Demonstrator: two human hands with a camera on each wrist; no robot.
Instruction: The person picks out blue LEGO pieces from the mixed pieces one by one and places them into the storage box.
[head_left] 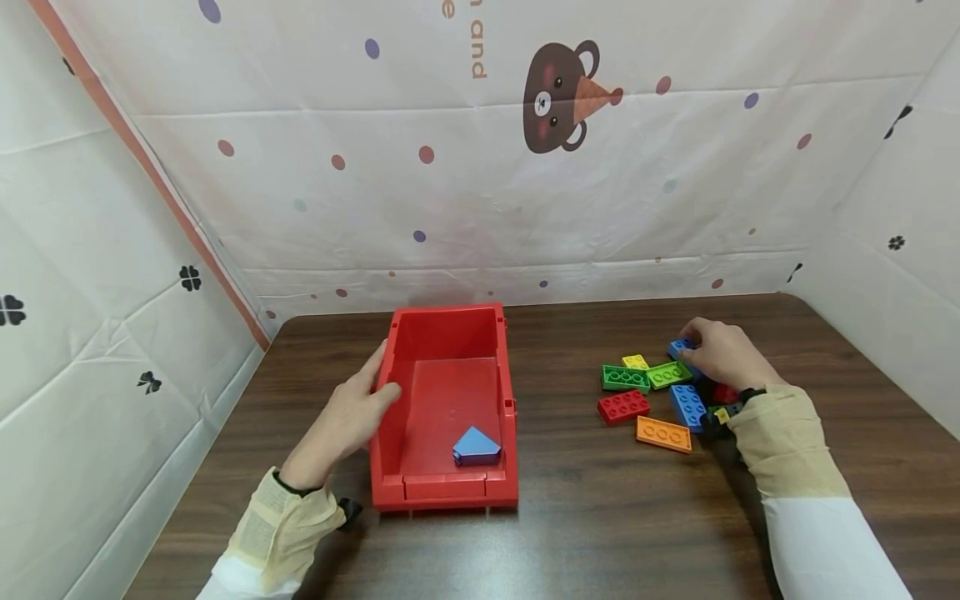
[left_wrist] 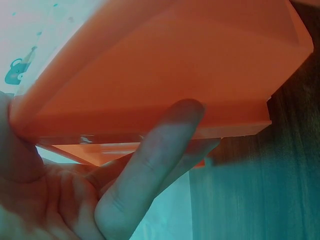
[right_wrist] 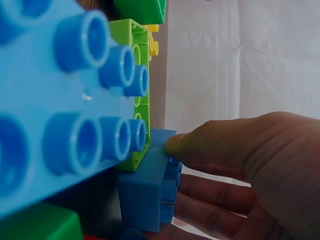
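Note:
My left hand point(head_left: 351, 414) grips the left wall of a red bin point(head_left: 510, 425), thumb over the rim and the other fingers along the outside. In the left wrist view the bin wall point(left_wrist: 190, 65) looks orange-red, with fingers against it. A blue triangular block point(head_left: 476, 447) lies inside the bin near its front. At the far right, my right hand point(head_left: 726, 357) pinches a blue toy brick point(head_left: 679, 347) at the back of a group of bricks. The right wrist view shows the thumb on this brick's edge point(right_wrist: 145, 185) and the fingers by its studded side.
Around the right hand lie a green brick point(head_left: 625, 378), a light green one point(head_left: 669, 374), a yellow one point(head_left: 634, 362), a red one point(head_left: 624, 407), an orange one point(head_left: 663, 434) and a longer blue one point(head_left: 687, 407). Patterned cloth point(head_left: 450, 200) stands behind the brown table point(head_left: 585, 517).

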